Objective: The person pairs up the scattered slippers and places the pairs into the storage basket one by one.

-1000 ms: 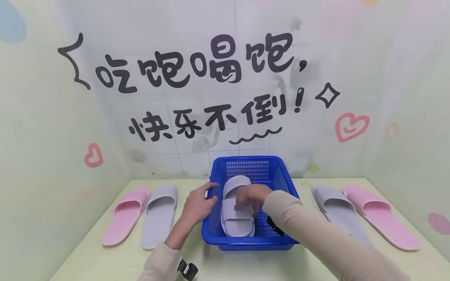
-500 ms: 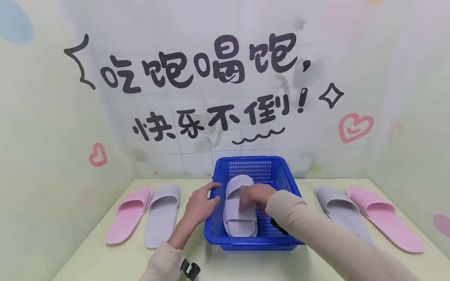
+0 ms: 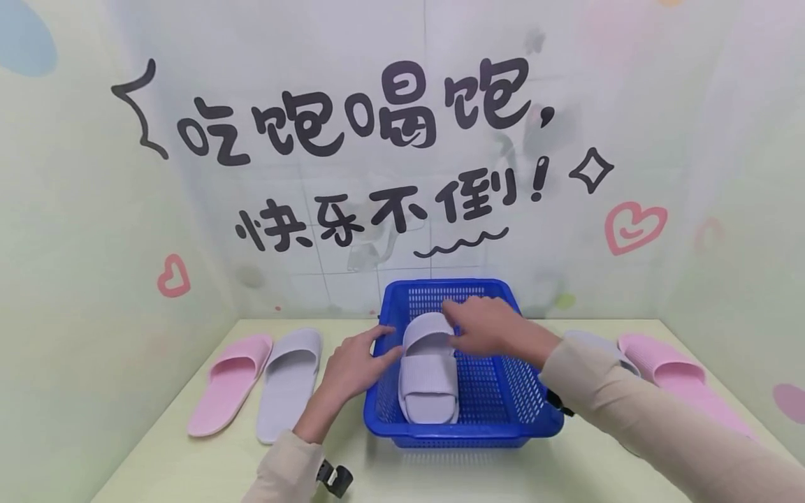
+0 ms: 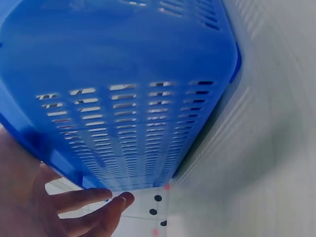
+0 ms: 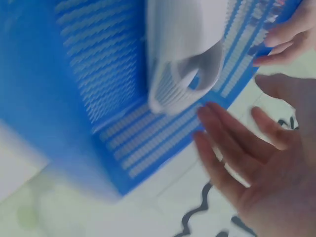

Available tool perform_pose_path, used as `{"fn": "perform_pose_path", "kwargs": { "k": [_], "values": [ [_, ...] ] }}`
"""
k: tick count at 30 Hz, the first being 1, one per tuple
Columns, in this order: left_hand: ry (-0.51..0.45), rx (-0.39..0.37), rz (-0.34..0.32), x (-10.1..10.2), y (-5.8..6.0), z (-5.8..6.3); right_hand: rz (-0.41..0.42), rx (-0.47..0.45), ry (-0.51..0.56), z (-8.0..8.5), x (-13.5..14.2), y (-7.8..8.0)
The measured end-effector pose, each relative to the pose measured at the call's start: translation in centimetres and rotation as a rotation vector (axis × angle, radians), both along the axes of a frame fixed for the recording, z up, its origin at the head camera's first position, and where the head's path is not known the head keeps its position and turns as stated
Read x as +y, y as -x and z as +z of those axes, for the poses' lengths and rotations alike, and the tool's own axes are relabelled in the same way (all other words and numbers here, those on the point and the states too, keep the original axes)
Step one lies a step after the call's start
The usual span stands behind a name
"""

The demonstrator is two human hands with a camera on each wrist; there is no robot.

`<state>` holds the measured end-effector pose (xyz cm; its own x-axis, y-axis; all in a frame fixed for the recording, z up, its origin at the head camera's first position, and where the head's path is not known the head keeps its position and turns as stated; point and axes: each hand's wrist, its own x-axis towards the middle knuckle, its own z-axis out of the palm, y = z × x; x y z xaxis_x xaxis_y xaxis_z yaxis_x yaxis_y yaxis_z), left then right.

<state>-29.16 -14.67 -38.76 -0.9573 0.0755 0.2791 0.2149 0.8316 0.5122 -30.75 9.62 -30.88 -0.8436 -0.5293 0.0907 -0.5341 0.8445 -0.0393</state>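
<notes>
Two light grey slippers stand in the blue basket [image 3: 462,431]. The front slipper [image 3: 429,374] overlaps the back one [image 3: 428,323], toes pointing away, along the left side. My left hand [image 3: 355,363] rests at the basket's left rim, thumb and index finger reaching over it. In the left wrist view, its relaxed fingers [image 4: 81,200] lie above the rim, none on the outer wall. My right hand [image 3: 487,325] hangs over the basket's back right part. The right wrist view shows it empty, its fingers [image 5: 229,143] loosely extended and apart from the slippers.
On the table [image 3: 377,478], a pink slipper [image 3: 226,391] and a grey slipper [image 3: 289,384] lie left of the basket. To its right lie another grey slipper [image 3: 588,340], mostly behind my sleeve, and another pink slipper [image 3: 679,374]. A printed wall [image 3: 553,251] stands close behind.
My right hand has let go of the grey slipper and lifted up and to the right. The slippers stay in the basket. My left hand keeps its place at the rim.
</notes>
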Motion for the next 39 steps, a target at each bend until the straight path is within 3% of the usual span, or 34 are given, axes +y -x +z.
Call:
{"fn": "perform_pose_path", "kwargs": {
  "k": [3, 8, 14, 20, 23, 27, 39],
  "values": [
    [0.002, 0.019, -0.03, 0.0, -0.2, 0.4, 0.039, 0.07, 0.039, 0.5, 2.9, 0.1],
    [0.05, 0.091, -0.031, -2.2, -0.2, 0.6, 0.013, 0.076, 0.033, 1.1, 8.7, 0.0],
    [0.305, 0.201, -0.048, -8.9, 0.7, 1.0, -0.073, -0.019, -0.033, -0.1, 16.1, -0.6],
    [0.562, 0.131, -0.165, -14.3, 1.8, 0.4, -0.125, -0.135, -0.052, -3.0, 21.6, -0.7],
    [0.602, 0.087, -0.211, -15.4, 1.8, 0.1, -0.127, -0.151, -0.048, -4.1, 22.8, -0.7],
    [0.587, 0.044, -0.24, -16.0, 1.7, -0.5, -0.174, -0.19, -0.065, -5.0, 23.1, -0.9],
    [0.58, 0.005, -0.242, -16.6, 1.6, -1.0, -0.166, -0.152, -0.092, -6.5, 21.8, -2.3]
  ]
}}
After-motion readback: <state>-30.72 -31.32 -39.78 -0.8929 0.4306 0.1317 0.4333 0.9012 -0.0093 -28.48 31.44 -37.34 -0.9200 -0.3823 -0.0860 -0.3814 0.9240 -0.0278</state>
